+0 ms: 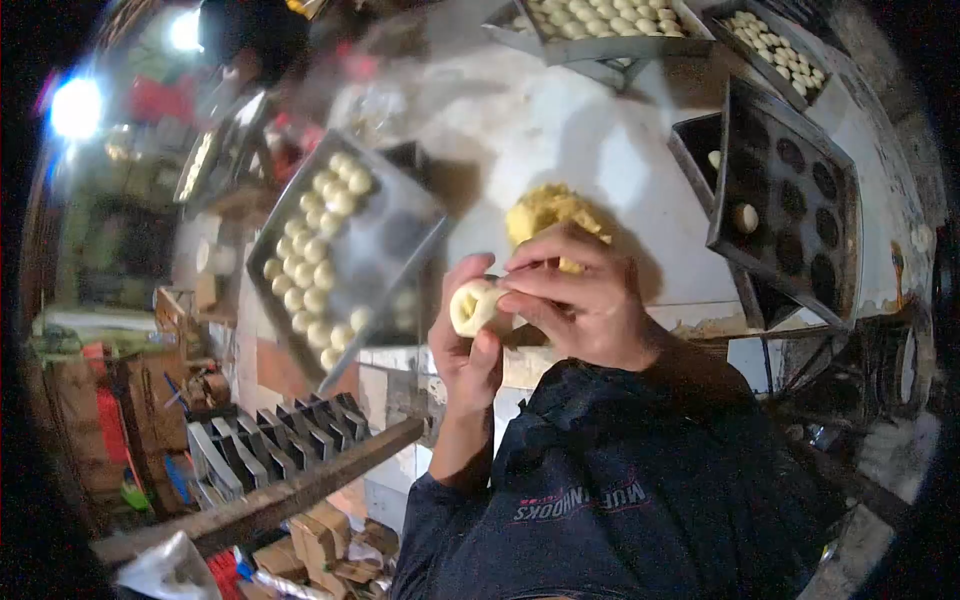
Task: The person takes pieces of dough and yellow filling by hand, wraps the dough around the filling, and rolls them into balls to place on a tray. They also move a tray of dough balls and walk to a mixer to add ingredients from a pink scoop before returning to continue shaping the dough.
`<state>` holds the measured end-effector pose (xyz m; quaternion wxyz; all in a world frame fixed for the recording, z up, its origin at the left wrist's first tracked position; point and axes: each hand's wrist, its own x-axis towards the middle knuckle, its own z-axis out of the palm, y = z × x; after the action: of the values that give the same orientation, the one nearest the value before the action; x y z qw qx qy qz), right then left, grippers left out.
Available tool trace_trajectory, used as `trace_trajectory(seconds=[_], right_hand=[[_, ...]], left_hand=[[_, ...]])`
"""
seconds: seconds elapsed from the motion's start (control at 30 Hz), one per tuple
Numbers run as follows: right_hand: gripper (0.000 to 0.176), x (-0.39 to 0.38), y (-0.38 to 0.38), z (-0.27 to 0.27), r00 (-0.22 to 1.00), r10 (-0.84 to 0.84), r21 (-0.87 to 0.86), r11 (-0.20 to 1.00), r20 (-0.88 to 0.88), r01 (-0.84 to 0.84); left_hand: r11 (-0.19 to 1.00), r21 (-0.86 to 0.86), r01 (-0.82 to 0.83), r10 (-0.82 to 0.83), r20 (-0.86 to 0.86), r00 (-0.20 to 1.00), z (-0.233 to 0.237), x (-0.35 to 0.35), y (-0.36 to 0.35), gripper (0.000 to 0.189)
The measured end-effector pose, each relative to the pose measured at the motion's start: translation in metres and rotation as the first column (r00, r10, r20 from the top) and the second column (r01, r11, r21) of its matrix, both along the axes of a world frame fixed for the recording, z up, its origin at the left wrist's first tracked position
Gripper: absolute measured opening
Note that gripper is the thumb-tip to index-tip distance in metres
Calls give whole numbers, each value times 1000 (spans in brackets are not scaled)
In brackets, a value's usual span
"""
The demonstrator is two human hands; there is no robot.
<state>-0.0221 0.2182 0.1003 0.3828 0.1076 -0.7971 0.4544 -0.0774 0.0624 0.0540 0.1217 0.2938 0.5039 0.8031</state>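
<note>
Dough (483, 312) is cupped by the left hand (456, 348), seemingly pinched by the right hand (590, 290). Overpressed, it could be torn.

Smooth, matt, round cream dough (486, 308) is held between the fingers (548, 284); beyond them, a rough yellow mound (550, 207) is seen; leftward, a shiny, grey, rectangular metal tray (392, 250).
</note>
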Motion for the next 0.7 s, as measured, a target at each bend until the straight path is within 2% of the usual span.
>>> trace_trajectory(seconds=[0.03, 0.07, 0.1, 0.17, 0.2, 0.27, 0.3, 0.37, 0.4, 0.43, 0.5, 0.53, 0.57, 0.6, 0.63, 0.67, 0.7], right_hand=[[28, 4, -10, 3, 995, 75, -40, 997, 66, -72], [35, 10, -22, 11, 930, 202, -226, 965, 309, -134], [35, 13, -32, 7, 812, 410, -448, 869, 416, -210], [35, 22, -57, 9, 706, 535, -568, 791, 463, -226], [35, 27, -72, 5, 692, 544, -567, 790, 475, -232], [39, 38, -104, -2, 926, 314, -200, 941, 210, -274], [40, 46, -115, 2, 927, 314, -155, 946, 206, -286], [35, 61, -145, 12, 956, 175, 47, 980, 234, -191], [37, 65, -151, 5, 978, 135, 169, 972, 158, -162], [37, 68, -156, 2, 977, 127, 164, 974, 171, -156], [35, 72, -162, -1, 990, 137, 221, 965, 36, -142], [33, 73, -160, 7, 985, 171, 188, 967, 32, -174], [33, 75, -157, 14, 986, 161, 190, 968, 37, -165], [33, 76, -152, 22, 976, 196, 86, 975, 99, -204], [33, 78, -146, 31, 959, 238, -24, 971, 154, -237], [26, 84, -142, 44, 912, 194, -109, 980, 362, -165], [26, 88, -137, 43, 913, 189, -110, 981, 361, -159]], left_hand=[[994, -30, -104, 100, -109, 989, 3, 5, -16, 61], [990, -20, -142, 138, -151, 979, 2, 13, -32, 56], [984, -9, -179, 174, -191, 966, 1, 21, -49, 51], [952, -8, -306, 265, -479, 837, -10, 30, -78, 36], [919, -29, -393, 302, -588, 750, -11, 35, -91, 34], [815, -21, -579, 381, -734, 562, -11, 47, -111, 29], [734, -44, -678, 399, -780, 482, -11, 56, -121, 30], [590, -305, -748, 341, -746, 572, 7, 83, -134, 36], [595, -328, -734, 246, -794, 555, 11, 84, -144, 56], [600, -340, -724, 239, -788, 568, 13, 85, -149, 56], [726, -219, -652, 383, -659, 648, 15, 86, -153, 66], [849, -175, -498, 421, -343, 839, 14, 95, -148, 61], [855, -174, -489, 414, -339, 845, 9, 96, -151, 61], [961, -20, -276, 271, -143, 952, -1, 94, -155, 62], [982, 172, -74, 71, 24, 997, -2, 93, -154, 66], [994, 99, -37, 29, 77, 997, 9, 99, -152, 62], [983, 169, -68, 69, -1, 998, 6, 96, -139, 53]])
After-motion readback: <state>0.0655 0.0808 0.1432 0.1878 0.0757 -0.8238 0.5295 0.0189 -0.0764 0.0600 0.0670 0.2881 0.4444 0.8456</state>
